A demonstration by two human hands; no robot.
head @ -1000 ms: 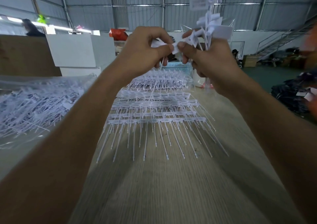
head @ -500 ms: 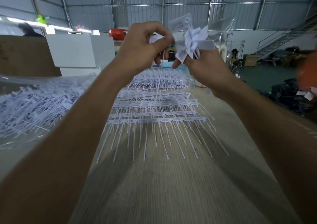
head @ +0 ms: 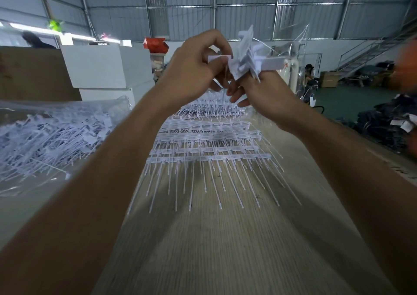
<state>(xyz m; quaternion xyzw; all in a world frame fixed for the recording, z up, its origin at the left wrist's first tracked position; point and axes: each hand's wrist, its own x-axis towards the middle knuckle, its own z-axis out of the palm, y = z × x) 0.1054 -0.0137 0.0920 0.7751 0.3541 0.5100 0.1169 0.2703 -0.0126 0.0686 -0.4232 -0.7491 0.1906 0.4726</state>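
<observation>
Both hands are raised above the wooden table (head: 225, 249). My left hand (head: 194, 71) pinches a single white plastic tag tie (head: 217, 58) between thumb and forefinger. My right hand (head: 264, 91) grips a bunch of white tag ties (head: 248, 59), their flat heads fanned out above its fingers. The two hands nearly touch. Rows of white tag ties (head: 209, 143) lie flat on the table beneath the hands, thin tails pointing toward me.
A clear plastic bag full of loose white ties (head: 52, 136) lies at the left. White boxes (head: 106, 68) and a brown carton (head: 31, 73) stand behind it. Dark clothing with tags (head: 388, 123) is piled at the right. A person (head: 310, 73) sits far back.
The bunch in my right hand has tipped from upright to leaning right and sunk a little. My left hand has stayed pinched beside it, holding one tie.
</observation>
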